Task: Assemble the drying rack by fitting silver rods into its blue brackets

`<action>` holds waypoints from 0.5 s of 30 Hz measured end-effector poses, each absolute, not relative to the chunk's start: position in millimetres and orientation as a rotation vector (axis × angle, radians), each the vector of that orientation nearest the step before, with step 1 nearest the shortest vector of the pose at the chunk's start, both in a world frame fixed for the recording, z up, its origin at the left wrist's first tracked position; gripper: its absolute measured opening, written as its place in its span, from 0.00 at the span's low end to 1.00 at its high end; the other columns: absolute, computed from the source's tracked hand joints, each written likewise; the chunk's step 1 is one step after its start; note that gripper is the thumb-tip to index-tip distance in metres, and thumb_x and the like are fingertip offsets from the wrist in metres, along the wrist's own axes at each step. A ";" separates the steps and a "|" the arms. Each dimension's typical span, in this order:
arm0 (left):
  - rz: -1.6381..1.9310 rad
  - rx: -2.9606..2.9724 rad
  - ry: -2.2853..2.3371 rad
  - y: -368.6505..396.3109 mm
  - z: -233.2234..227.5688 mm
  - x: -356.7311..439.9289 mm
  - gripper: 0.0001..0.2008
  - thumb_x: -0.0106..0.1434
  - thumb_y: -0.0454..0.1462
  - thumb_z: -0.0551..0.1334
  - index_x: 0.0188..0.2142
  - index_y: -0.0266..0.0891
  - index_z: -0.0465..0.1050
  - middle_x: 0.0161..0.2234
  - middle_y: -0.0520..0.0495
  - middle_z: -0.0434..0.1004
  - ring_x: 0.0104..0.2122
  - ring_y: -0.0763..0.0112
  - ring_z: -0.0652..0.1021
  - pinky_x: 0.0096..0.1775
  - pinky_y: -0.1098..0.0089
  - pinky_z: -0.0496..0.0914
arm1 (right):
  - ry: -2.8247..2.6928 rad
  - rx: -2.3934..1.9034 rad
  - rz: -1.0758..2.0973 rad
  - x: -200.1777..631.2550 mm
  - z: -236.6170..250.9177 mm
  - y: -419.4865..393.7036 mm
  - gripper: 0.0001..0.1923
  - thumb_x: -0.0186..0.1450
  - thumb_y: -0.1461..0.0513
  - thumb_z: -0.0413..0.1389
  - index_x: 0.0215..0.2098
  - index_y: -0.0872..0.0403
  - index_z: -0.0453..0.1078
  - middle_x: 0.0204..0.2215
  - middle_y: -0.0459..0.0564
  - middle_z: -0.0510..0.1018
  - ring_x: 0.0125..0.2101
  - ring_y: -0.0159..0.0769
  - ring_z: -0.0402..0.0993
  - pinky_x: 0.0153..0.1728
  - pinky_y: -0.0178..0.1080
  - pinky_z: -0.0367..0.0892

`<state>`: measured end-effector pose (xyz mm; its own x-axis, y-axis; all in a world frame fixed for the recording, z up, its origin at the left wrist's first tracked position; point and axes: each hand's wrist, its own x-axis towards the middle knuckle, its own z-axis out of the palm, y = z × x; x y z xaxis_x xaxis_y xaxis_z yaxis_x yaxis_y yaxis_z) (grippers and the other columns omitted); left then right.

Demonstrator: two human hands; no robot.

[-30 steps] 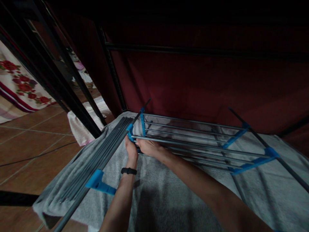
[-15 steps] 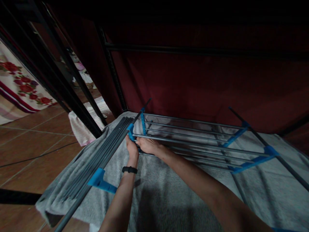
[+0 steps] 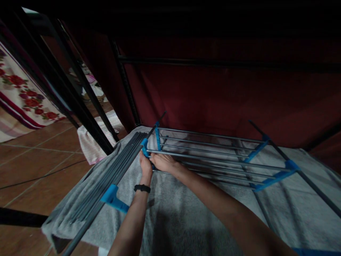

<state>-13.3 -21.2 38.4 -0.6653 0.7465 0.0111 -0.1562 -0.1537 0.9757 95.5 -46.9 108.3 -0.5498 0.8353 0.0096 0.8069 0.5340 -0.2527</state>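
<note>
A rack of grey metal rods [image 3: 213, 157] with blue plastic brackets lies before me on a grey cloth. My left hand [image 3: 145, 166] is closed around the lower part of a blue bracket [image 3: 144, 143] on the left long tube [image 3: 128, 163]. Beside it, my right hand [image 3: 162, 162] pinches the end of a thin grey rod against that bracket; the fingertips are partly hidden. The rods' far ends sit in blue brackets [image 3: 277, 176] on the right tube [image 3: 317, 190]. Nearer me, another blue bracket [image 3: 114, 200] on the left tube has no rods in it.
Several loose grey rods [image 3: 106, 181] lie in a bundle left of the tube, on the grey cloth [image 3: 183, 220]. Black metal posts [image 3: 92, 117] stand at left, with a dark red panel [image 3: 202, 96] behind. A striped cloth [image 3: 89, 142] and a cable [image 3: 42, 175] are on the tiled floor.
The view has shifted slightly. Both hands stay at the same bracket, with almost no visible movement.
</note>
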 end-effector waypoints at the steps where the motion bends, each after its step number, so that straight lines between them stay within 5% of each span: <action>1: 1.870 0.664 1.503 -21.8 39.8 -13.2 0.23 0.70 0.55 0.56 0.25 0.43 0.66 0.22 0.53 0.64 0.27 0.69 0.70 0.34 0.69 0.71 | -2.638 -1.432 0.290 95.6 107.5 -49.5 0.20 0.79 0.57 0.45 0.61 0.57 0.68 0.49 0.61 0.84 0.50 0.47 0.83 0.50 0.45 0.76; 6: 1.837 0.628 1.475 -26.7 42.5 -12.0 0.24 0.68 0.56 0.56 0.25 0.42 0.67 0.21 0.53 0.67 0.23 0.70 0.70 0.27 0.70 0.68 | -2.595 -1.429 0.073 102.1 98.7 -63.7 0.20 0.78 0.58 0.50 0.64 0.57 0.65 0.55 0.60 0.81 0.53 0.46 0.80 0.54 0.45 0.73; 15: 1.802 0.625 1.396 -26.8 36.9 -10.7 0.28 0.67 0.60 0.54 0.24 0.41 0.67 0.19 0.52 0.68 0.18 0.73 0.69 0.22 0.72 0.64 | -2.551 -1.462 -0.052 113.8 85.1 -69.8 0.16 0.79 0.64 0.43 0.55 0.56 0.71 0.52 0.56 0.82 0.51 0.43 0.80 0.50 0.44 0.74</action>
